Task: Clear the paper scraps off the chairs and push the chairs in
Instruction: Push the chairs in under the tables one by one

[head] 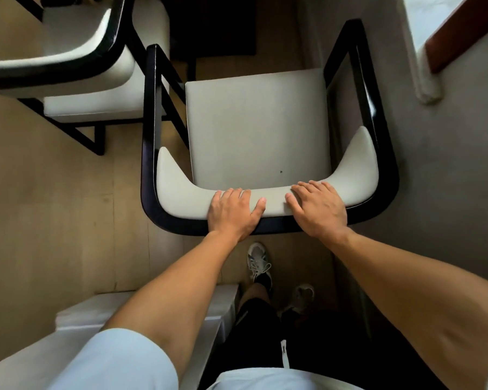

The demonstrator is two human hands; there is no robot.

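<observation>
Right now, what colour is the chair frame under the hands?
Glossy black frame, with off-white padding; seen in the head view.

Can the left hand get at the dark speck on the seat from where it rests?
Probably yes. The left hand lies on the backrest, and the speck sits on bare seat just beyond, nothing between.
</observation>
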